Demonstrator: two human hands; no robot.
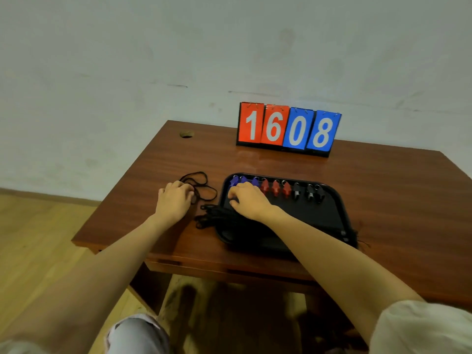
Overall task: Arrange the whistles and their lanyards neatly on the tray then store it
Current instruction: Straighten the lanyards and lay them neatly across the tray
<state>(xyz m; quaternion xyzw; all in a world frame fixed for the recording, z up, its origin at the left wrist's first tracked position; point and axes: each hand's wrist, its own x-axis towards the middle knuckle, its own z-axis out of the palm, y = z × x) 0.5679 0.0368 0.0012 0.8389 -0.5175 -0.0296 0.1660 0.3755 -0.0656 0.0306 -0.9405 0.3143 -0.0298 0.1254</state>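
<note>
Reading the scoreboard [288, 129]: flip cards show 1 and 6 on red, 0 and 8 on blue.
Around: brown counter [396, 200] against a pale wall, with a round hole [186, 134] near its far left corner.
Tray [319, 213]: black, mid-counter; blue whistles [255, 181], red whistles [275, 187] and black whistles [310, 192] in a row along its far side.
Lanyards: dark bundle [212, 215] spilling over the tray's left rim; loose lanyard [204, 190] on the counter just left.
Left hand [173, 200]: fingers curled, gripping the loose lanyard.
Right hand [249, 200]: knuckles up over the tray's left end, partly hiding the blue whistles; fingers bent down, and I can't tell whether they hold anything.
</note>
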